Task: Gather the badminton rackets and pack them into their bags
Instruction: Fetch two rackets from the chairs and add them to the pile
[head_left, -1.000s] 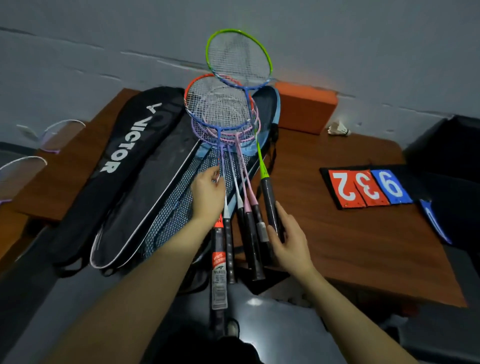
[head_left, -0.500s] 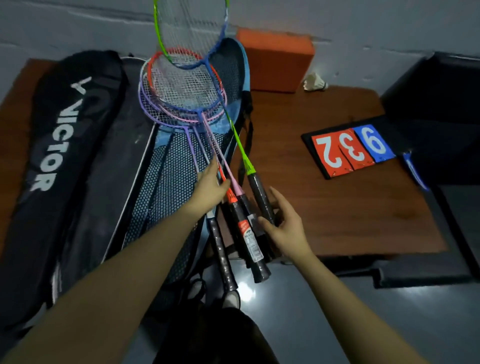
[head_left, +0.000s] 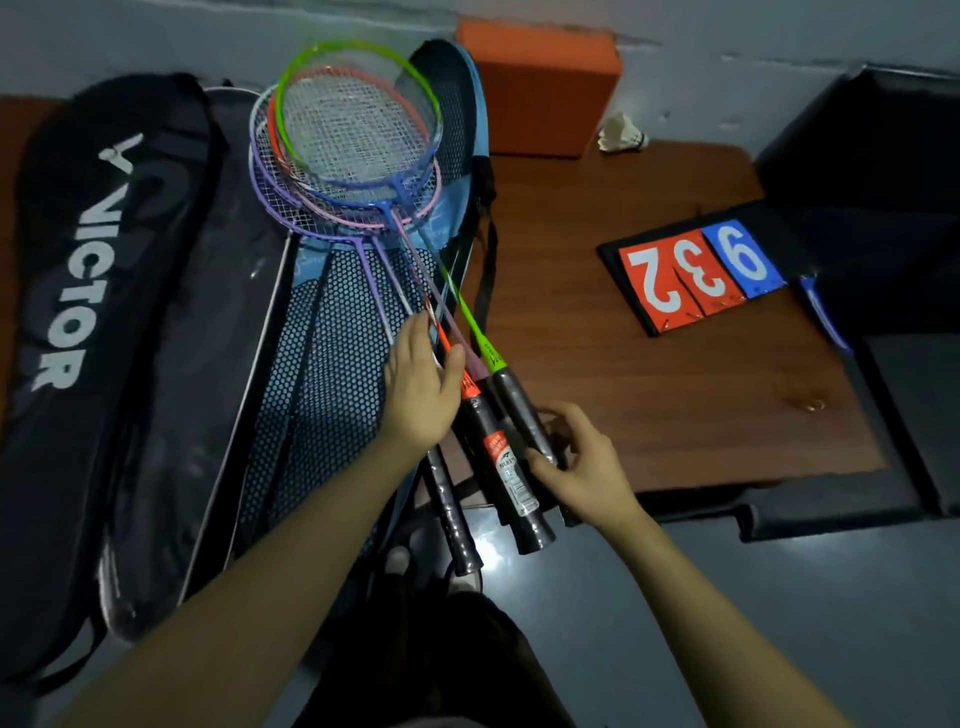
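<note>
Where the view begins at far left, I see a black bag (head_left: 78, 291) marked VICTOR lying on the tabletop (head_left: 649, 395), and just beside it an open blue mesh-lined bag (head_left: 322, 374). The stacked rackets (head_left: 358, 150) lie with their heads over the blue bag's upper end, shafts converging toward me. My left hand (head_left: 421, 389) rests on the shafts, fingers loosely extended over them. My right hand (head_left: 582, 462) grips the black handles, fingers curled round them. Farther right lie an orange block (head_left: 540, 88), a shuttlecock (head_left: 621, 135) and a numbered scoreboard (head_left: 696, 275).
</note>
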